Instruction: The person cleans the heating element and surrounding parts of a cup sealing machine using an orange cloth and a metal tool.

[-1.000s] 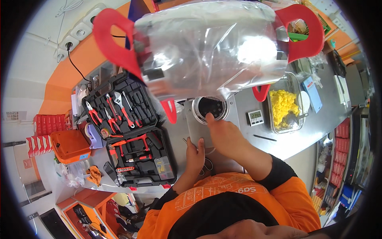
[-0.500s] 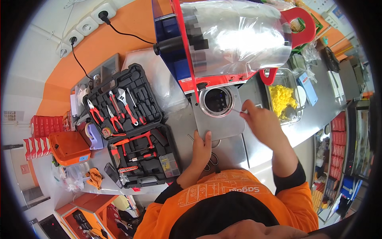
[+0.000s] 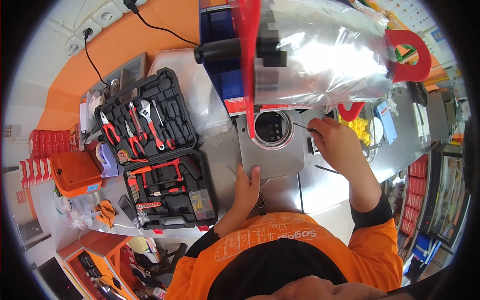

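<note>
A flat metal plate (image 3: 272,162) juts out from under a sealing machine with a large roll of clear film (image 3: 325,55). A shiny round ring (image 3: 291,136) is set in the plate, around a dark opening. My left hand (image 3: 246,190) grips the plate's near left edge, thumb on top. Beside its fingers lies a thin metal piece (image 3: 232,171) whose kind I cannot make out. My right hand (image 3: 337,145) pinches a thin rod-like tool (image 3: 301,126), its tip close to the ring's upper right rim. Whether the tip touches is too small to tell.
An open black tool case (image 3: 185,130) with red-handled pliers and wrenches lies on the left. Further left are an orange box (image 3: 75,172) and a purple tape dispenser (image 3: 107,160). A wire basket with yellow material (image 3: 357,127) stands right, near a dark rod (image 3: 326,169).
My right hand has shifted the tool's tip from the ring's lower right side to its upper right. My left hand stays on the plate. The whole view has shifted a little.
</note>
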Tool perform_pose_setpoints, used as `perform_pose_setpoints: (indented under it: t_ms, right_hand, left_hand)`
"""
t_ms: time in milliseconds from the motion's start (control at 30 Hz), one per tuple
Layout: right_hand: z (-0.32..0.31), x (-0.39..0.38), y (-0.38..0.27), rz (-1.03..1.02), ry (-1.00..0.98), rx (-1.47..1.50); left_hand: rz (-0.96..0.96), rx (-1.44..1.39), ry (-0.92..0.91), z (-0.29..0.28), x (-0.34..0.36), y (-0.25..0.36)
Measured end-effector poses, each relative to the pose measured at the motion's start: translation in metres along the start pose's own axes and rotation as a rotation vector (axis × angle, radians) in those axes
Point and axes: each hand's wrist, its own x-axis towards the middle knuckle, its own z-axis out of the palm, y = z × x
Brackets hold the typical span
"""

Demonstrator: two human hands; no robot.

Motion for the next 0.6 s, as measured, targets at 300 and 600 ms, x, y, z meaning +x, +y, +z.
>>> perform_pose_setpoints:
  t_ms: [300, 600]
  right_hand:
    - [0.038, -0.047, -0.035, 0.088, -0.013, 0.149]
    - [0.049, -0.060, -0.060, 0.040, 0.006, 0.598]
  left_hand:
    - [0.393, 0.347, 0.491, 0.005, -0.003, 0.010]
    - [-0.354, -0.493, -0.428, 0.004, 0.010, 0.100]
